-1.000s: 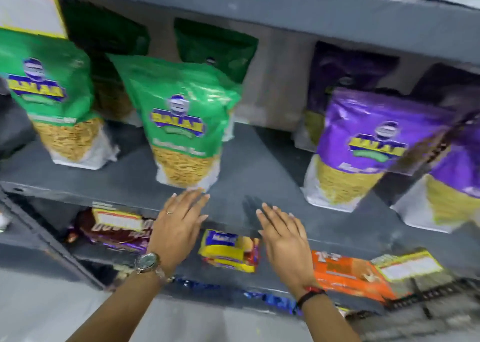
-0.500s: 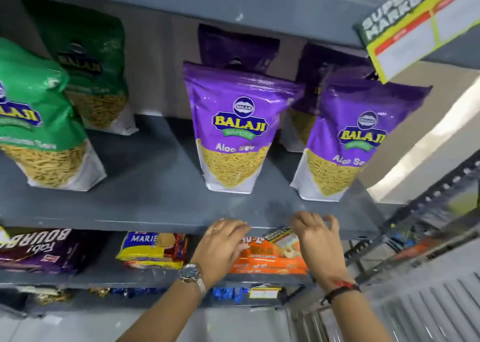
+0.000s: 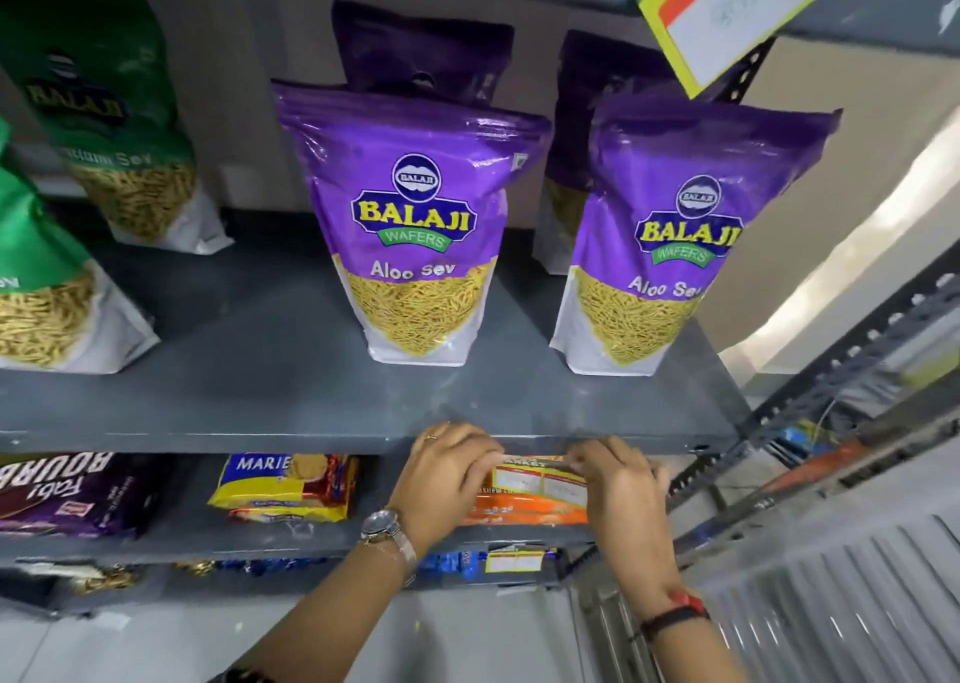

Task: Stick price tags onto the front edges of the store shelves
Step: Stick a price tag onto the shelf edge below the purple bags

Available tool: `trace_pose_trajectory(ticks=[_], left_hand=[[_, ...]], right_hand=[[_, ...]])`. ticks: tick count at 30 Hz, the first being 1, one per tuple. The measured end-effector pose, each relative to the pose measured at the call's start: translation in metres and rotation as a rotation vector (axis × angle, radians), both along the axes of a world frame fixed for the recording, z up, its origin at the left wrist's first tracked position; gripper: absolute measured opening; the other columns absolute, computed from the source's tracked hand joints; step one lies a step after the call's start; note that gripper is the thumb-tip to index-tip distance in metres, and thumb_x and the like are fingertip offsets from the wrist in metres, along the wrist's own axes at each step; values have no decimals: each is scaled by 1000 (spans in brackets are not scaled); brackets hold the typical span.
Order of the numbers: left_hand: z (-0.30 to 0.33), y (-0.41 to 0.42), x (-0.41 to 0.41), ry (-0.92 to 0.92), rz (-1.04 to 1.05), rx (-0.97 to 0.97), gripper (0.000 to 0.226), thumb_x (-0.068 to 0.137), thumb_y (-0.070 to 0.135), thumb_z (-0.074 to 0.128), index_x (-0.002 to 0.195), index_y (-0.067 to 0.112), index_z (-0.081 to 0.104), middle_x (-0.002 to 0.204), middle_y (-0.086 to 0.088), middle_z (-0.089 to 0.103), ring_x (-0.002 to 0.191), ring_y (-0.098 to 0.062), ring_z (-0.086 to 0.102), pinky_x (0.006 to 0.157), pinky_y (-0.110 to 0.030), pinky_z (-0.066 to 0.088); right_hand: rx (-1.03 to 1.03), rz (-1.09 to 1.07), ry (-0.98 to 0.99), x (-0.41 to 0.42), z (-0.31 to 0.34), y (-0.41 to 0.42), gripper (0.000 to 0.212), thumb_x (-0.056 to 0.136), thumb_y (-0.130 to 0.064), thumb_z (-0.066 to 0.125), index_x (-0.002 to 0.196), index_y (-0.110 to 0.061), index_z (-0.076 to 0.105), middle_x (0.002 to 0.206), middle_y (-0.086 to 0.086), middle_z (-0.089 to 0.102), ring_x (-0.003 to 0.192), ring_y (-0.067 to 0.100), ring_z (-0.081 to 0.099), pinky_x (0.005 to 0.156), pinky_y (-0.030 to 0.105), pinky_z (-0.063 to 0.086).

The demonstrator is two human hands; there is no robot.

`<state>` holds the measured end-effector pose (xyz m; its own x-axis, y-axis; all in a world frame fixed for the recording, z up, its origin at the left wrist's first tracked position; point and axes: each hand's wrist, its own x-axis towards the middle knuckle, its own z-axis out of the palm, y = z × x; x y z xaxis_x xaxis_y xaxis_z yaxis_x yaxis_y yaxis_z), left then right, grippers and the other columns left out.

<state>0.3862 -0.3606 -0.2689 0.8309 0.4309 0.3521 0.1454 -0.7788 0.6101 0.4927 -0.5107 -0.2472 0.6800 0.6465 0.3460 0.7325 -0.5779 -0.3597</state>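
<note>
A yellow-edged price tag [image 3: 540, 477] with white boxes hangs at the front edge of the grey shelf [image 3: 260, 441], below the purple Aloo Sev bags. My left hand [image 3: 447, 474], with a watch on its wrist, pinches the tag's left end. My right hand [image 3: 618, 485], with a red and black wristband, pinches its right end. The tag's top edge touches the shelf lip; my fingers hide both of its ends.
Two purple snack bags [image 3: 410, 225] stand on the shelf, green bags [image 3: 119, 126] at left. Another price tag [image 3: 727, 12] hangs from the shelf above at top right, and one [image 3: 514, 560] sits on the lower edge. Biscuit packs [image 3: 285, 485] lie underneath. A slotted upright [image 3: 711, 464] stands at right.
The view has swung right from the green bags to the purple ones. Both hands shifted right along the shelf edge and now hold a tag against it.
</note>
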Motion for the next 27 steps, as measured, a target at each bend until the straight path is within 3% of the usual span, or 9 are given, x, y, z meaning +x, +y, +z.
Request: trace_pose_trajectory(ticks=[2,4,6,9,11,13,17,21,27], left_hand=[[3,-1,2,12,17,-6,33,81,38,39,76,18,64,76,-3,70,75,-16,58,77,-28,34],[6,0,5,37,39,6,31,79,39,40,72,19,63,73,-1,70,70,-19,60,75,-31,32],[6,0,8,57,66,25,28,80,35,42,71,18,63,71,-2,69,68,-22,60,74,-35,32],[5,-1,11,80,123,-7,15,82,16,54,69,12,61,69,-6,66,68,-24,58,74,-40,36],[5,-3,12,106,135,-16,13,83,8,57,72,10,62,73,-7,67,74,-23,57,79,-38,32],[7,-5,12,111,148,-27,7,83,7,58,79,10,63,77,-4,66,77,-19,53,81,-33,27],[9,-8,11,103,173,-53,9,81,2,60,76,9,59,68,5,54,70,-16,47,78,-32,25],[9,-8,11,123,190,-63,24,81,-1,56,66,17,50,69,3,53,71,-17,47,75,-29,22],[12,-10,13,153,195,-36,24,85,3,51,68,18,41,72,1,50,75,-16,42,72,-27,19]], right_hand=[[142,32,190,7,-6,3,21,72,1,56,76,-19,65,72,1,68,66,22,63,67,38,44],[237,41,336,12,-10,5,27,76,7,57,88,-15,66,72,-5,65,68,7,62,70,42,53],[243,42,383,13,-9,9,32,75,13,59,94,-12,64,81,-7,58,73,5,60,74,32,50],[221,9,441,13,-6,10,28,78,13,56,83,-15,58,100,-5,40,73,2,54,68,2,38],[196,-18,437,17,-8,12,26,77,12,60,75,-14,53,99,-3,38,70,1,50,65,-3,34],[233,-53,540,23,-15,14,15,78,11,59,75,-3,54,87,-15,49,67,4,53,64,0,35],[265,-91,588,26,-25,19,14,81,8,52,77,-4,55,80,-36,50,74,10,58,75,32,48],[182,-65,386,19,-23,19,24,79,10,54,70,-12,58,91,-15,41,82,31,58,77,41,51],[161,-82,286,16,-21,21,17,78,13,56,75,-2,62,98,12,51,82,36,54,72,45,53]])
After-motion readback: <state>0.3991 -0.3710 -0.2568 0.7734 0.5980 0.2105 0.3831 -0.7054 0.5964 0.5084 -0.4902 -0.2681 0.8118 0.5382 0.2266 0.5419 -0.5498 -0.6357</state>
